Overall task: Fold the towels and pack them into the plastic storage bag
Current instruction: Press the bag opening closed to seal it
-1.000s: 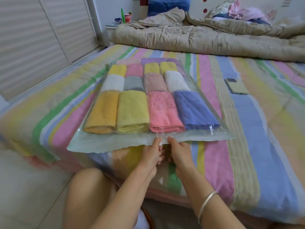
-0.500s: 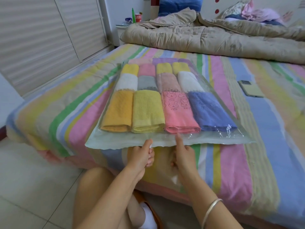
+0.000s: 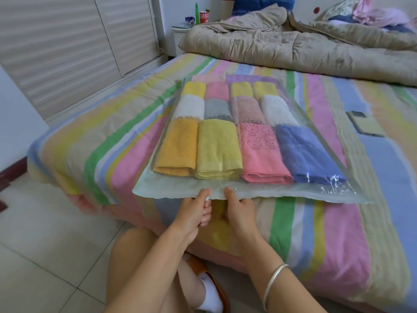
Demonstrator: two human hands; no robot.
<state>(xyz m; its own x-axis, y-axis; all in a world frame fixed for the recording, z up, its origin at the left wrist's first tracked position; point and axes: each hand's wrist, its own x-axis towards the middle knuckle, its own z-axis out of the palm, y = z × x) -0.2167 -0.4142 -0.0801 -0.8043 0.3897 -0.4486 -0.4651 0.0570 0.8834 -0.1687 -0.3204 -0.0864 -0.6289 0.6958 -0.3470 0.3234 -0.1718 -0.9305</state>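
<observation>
Head view. One plastic bag lies flat on the striped bed, near edge overhanging. Twelve folded towels counted in three rows of four; a further row behind is unclear. Pink towel carries rabbit prints, lettering too small to read. Left hand and right hand both pinch the bag's near edge. One phone. One red can reads "GASO".
</observation>
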